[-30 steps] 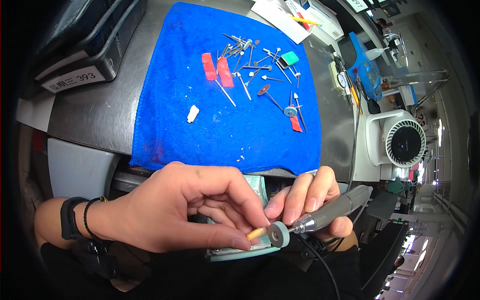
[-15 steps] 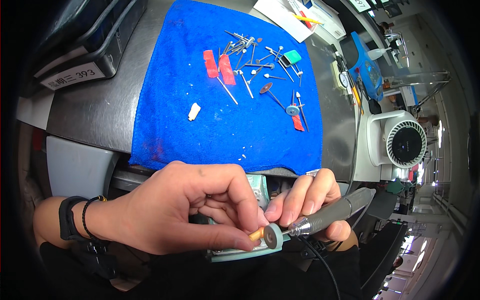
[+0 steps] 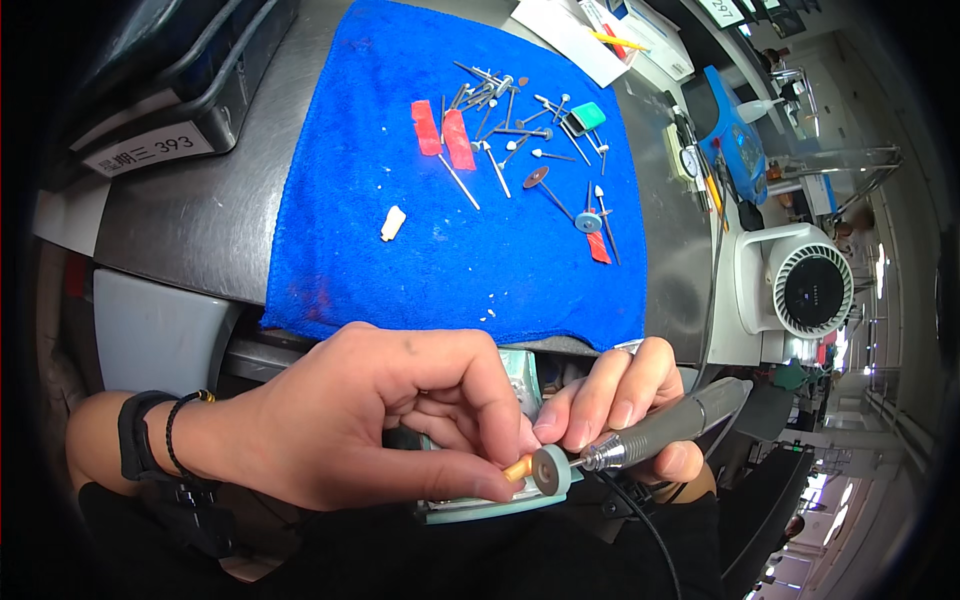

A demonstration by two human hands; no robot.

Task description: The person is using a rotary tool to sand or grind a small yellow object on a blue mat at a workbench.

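My left hand [image 3: 380, 425] pinches a small orange piece [image 3: 517, 467] between thumb and fingertips, low in the view. My right hand [image 3: 625, 400] grips a grey rotary handpiece [image 3: 670, 428] like a pen. Its round grey-green grinding disc [image 3: 549, 469] touches the end of the orange piece. A black cable [image 3: 650, 530] runs down from the handpiece. Both hands work over a pale green tray [image 3: 500, 505] below the bench edge.
A blue towel [image 3: 400, 270] on the steel bench [image 3: 190, 220] carries several burs and mandrels [image 3: 510, 120], two red pieces [image 3: 445, 135], a small white piece [image 3: 392, 222]. A white fan [image 3: 800, 285] stands right, dark trays [image 3: 150, 70] lie upper left.
The disc has closed in on the orange piece and now touches its end. Both hands stay in nearly the same place.
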